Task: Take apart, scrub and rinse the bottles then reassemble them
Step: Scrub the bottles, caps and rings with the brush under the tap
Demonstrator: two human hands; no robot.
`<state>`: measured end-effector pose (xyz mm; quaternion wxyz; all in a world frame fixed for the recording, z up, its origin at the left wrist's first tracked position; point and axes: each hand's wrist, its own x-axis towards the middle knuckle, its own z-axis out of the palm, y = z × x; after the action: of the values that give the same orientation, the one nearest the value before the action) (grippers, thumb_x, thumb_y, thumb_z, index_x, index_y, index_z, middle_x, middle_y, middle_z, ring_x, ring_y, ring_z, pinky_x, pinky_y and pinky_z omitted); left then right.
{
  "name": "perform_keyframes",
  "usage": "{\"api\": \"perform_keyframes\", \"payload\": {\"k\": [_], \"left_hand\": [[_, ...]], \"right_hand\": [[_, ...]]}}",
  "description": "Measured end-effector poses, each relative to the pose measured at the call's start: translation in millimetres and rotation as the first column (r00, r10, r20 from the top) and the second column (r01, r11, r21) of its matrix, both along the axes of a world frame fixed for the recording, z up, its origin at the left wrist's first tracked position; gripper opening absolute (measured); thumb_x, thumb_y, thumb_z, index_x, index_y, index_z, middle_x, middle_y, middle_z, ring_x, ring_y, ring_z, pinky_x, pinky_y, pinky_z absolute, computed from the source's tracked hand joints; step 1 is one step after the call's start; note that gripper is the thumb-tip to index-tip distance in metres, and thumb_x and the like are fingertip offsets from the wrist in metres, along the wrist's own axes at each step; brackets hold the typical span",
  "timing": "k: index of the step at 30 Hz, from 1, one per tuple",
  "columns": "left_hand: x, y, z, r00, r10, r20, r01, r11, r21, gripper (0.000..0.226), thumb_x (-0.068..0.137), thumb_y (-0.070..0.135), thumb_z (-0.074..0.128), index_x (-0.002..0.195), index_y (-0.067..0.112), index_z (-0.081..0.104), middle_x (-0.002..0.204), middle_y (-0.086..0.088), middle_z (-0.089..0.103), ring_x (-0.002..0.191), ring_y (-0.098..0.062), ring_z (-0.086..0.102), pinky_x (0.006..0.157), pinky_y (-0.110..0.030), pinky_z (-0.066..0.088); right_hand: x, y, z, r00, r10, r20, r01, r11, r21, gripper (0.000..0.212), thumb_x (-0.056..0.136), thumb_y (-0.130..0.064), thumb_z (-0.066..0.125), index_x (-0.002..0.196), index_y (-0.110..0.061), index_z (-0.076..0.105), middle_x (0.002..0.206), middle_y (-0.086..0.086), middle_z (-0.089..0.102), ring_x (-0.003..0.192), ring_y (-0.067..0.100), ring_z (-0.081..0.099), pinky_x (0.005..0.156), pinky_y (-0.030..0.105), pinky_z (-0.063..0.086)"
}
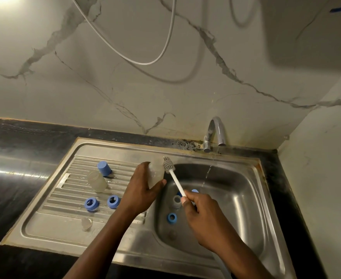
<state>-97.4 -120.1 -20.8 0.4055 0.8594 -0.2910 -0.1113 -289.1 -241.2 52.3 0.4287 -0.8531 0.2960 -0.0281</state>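
**Bottle and brush meet over the sink's edge**

The left hand (pixel 143 188) curls its fingers and thumb round a translucent, frosted plastic bottle body (pixel 156 173), holding it above the lip where the ribbed drainboard (pixel 65 198) meets the stainless steel basin (pixel 236 198). The bottle's long axis runs roughly away from the person, tilted a little to the left; which end is the mouth cannot be told.

The right hand (pixel 197 210) pinches the low end of a slim bottle brush (pixel 175 181) with a white stick handle. Its long axis slants up and to the left, and the grey ribbed head points towards the wall, lying against the bottle's right side (outside it, as far as can be seen).

On the drainboard stand a second cloudy bottle body (pixel 97 181), a blue cylindrical cap (pixel 104 168) just behind it, two blue screw rings (pixel 91 203) and a small clear teat (pixel 86 224). A third blue ring (pixel 172 218) lies in the basin. A curved chrome tap (pixel 216 133) lets a thin stream fall. The black worktop (pixel 14 141) is glossy, under a veined marble wall.
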Motion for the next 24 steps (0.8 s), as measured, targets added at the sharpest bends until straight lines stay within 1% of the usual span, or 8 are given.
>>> {"api": "perform_keyframes", "payload": {"k": [3, 7, 10, 14, 17, 18, 21, 24], "left_hand": [[-1, -1, 0, 0.999, 0.039, 0.005, -0.039, 0.999, 0.004, 0.076, 0.085, 0.053, 0.083, 0.146, 0.024, 0.048, 0.14, 0.004, 0.056, 0.121, -0.019, 0.058, 0.094, -0.036, 0.058], [-13, -4, 5, 0.999, 0.024, 0.042, -0.023, 1.0, -0.008, 0.073, 0.08, 0.051, 0.089, 0.14, 0.025, 0.055, 0.126, 0.013, 0.054, 0.111, -0.011, 0.057, 0.08, -0.013, 0.046], [-20, -7, 10, 0.997, 0.054, 0.05, -0.054, 0.999, -0.006, 0.075, 0.076, 0.053, 0.091, 0.137, 0.023, 0.058, 0.123, 0.014, 0.054, 0.108, -0.01, 0.055, 0.075, -0.008, 0.04], [-21, -8, 13, 0.997, 0.073, 0.036, -0.073, 0.997, 0.001, 0.077, 0.073, 0.051, 0.093, 0.135, 0.021, 0.06, 0.122, 0.013, 0.054, 0.106, -0.01, 0.056, 0.074, -0.007, 0.04], [-13, -3, 12, 0.993, 0.112, 0.043, -0.113, 0.993, 0.022, 0.078, 0.071, 0.052, 0.094, 0.133, 0.018, 0.063, 0.116, 0.01, 0.059, 0.101, -0.011, 0.058, 0.072, -0.009, 0.042], [-9, -1, 11, 0.99, 0.128, 0.05, -0.13, 0.991, 0.032, 0.079, 0.07, 0.054, 0.094, 0.133, 0.018, 0.065, 0.115, 0.008, 0.061, 0.099, -0.011, 0.06, 0.073, -0.012, 0.046], [1, 0, 11, 0.986, 0.15, 0.074, -0.154, 0.987, 0.042, 0.081, 0.068, 0.058, 0.094, 0.133, 0.018, 0.066, 0.113, 0.007, 0.062, 0.098, -0.012, 0.062, 0.076, -0.025, 0.056], [7, 2, 14, 0.98, 0.18, 0.088, -0.184, 0.982, 0.034, 0.081, 0.068, 0.056, 0.094, 0.133, 0.016, 0.066, 0.11, 0.007, 0.061, 0.097, -0.014, 0.062, 0.076, -0.028, 0.058]], "right_hand": [[-1, -2, -2, 1.0, 0.016, -0.005, -0.016, 1.0, -0.011, 0.028, 0.108, -0.041, 0.048, 0.095, -0.025, 0.067, 0.056, -0.018, 0.054, 0.049, 0.007, 0.047, 0.055, 0.026, 0.041], [3, -11, -1, 1.0, -0.02, 0.013, 0.019, 0.998, 0.068, 0.03, 0.109, -0.039, 0.048, 0.112, -0.019, 0.07, 0.061, -0.011, 0.05, 0.046, 0.002, 0.048, 0.049, 0.018, 0.036], [7, -13, 3, 1.0, -0.023, 0.017, 0.02, 0.993, 0.119, 0.029, 0.11, -0.037, 0.048, 0.117, -0.018, 0.069, 0.049, -0.012, 0.046, 0.039, 0.001, 0.042, 0.043, 0.016, 0.032], [9, -12, 4, 0.999, -0.031, 0.018, 0.029, 0.993, 0.114, 0.029, 0.11, -0.037, 0.049, 0.116, -0.018, 0.07, 0.055, -0.008, 0.046, 0.041, 0.001, 0.045, 0.045, 0.016, 0.034], [6, -7, 2, 1.0, 0.009, -0.009, -0.008, 0.998, 0.063, 0.029, 0.109, -0.04, 0.048, 0.105, -0.021, 0.07, 0.057, -0.007, 0.053, 0.048, 0.004, 0.05, 0.053, 0.026, 0.042], [5, -4, 2, 1.0, 0.015, -0.018, -0.014, 0.999, 0.052, 0.028, 0.109, -0.04, 0.048, 0.102, -0.023, 0.069, 0.056, -0.012, 0.055, 0.048, 0.005, 0.05, 0.055, 0.026, 0.042], [1, 2, 6, 0.999, 0.02, -0.026, -0.018, 0.998, 0.058, 0.024, 0.109, -0.039, 0.048, 0.103, -0.027, 0.067, 0.052, -0.03, 0.052, 0.049, -0.002, 0.052, 0.054, 0.015, 0.038], [-1, 6, 12, 0.999, 0.034, -0.018, -0.032, 0.996, 0.08, 0.026, 0.11, -0.039, 0.048, 0.115, -0.025, 0.069, 0.052, -0.032, 0.052, 0.051, -0.007, 0.053, 0.051, 0.014, 0.04]]}}
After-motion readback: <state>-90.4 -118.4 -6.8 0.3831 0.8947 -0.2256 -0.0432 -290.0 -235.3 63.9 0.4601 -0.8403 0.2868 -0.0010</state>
